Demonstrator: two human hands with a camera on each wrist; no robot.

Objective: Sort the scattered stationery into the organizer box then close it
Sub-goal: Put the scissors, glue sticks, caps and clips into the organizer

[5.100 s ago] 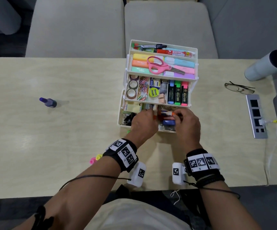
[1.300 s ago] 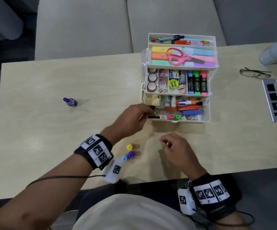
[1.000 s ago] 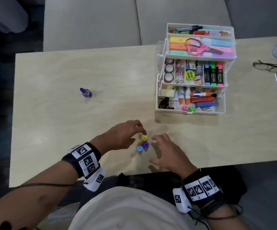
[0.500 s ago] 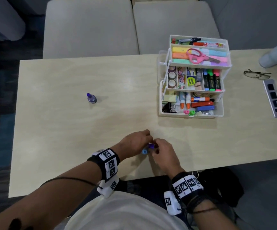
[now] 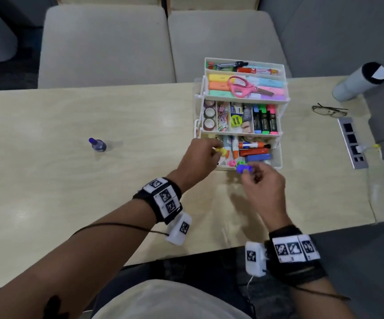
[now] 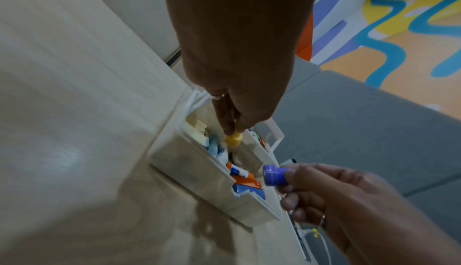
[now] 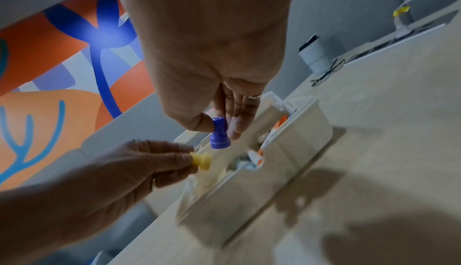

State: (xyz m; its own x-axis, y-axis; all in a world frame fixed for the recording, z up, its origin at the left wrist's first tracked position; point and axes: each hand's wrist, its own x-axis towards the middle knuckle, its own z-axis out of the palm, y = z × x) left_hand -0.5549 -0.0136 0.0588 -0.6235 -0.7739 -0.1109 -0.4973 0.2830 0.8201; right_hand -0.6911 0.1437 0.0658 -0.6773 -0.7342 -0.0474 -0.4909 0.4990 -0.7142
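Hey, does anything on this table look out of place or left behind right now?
Yes. A small purple-capped bottle stands alone on the table, far left of the organizer box, while the left hand and right hand bring a yellow piece and purple piece to it.

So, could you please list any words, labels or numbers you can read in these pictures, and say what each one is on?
None can be read with certainty.
Red-and-white tube in the top tray of the organizer box: printed lettering, too blurred to read.
Black highlighters in the middle tray: label print too small.
Blue-and-white small box beside them: print too small.
Wristbands: square black-and-white marker patterns, no words.
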